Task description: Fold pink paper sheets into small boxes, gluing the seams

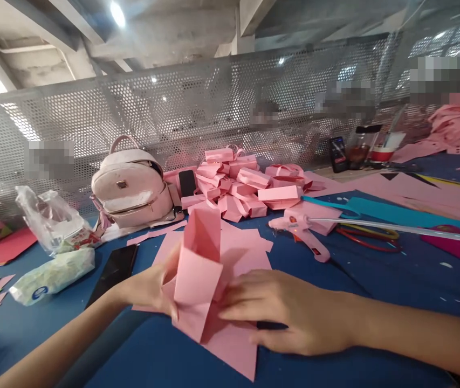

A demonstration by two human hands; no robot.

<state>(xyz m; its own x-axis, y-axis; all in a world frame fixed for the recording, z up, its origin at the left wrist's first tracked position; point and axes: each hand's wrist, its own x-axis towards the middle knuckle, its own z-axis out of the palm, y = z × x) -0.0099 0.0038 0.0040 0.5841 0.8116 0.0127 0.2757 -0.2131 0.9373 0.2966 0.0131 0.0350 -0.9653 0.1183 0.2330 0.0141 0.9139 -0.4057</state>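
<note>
A folded pink paper box (199, 280) with raised flaps stands tilted over flat pink paper sheets (238, 350) on the blue table. My left hand (152, 285) grips its left side, thumb at the lower front and fingers partly hidden behind the paper. On the right, my right hand (282, 312) has its fingers extended and slightly apart, the fingertips at the box's right side and over the sheets. A pink glue gun (302, 231) lies to the right, beyond my right hand.
Behind the sheets is a pile of folded pink paper pieces (241, 186). A pink backpack (132, 188), a black phone (114, 269) and plastic packets (54, 275) are on the left. Blue strips (407, 213) and drink cups (383, 151) are at right, before a perforated metal screen (213, 102).
</note>
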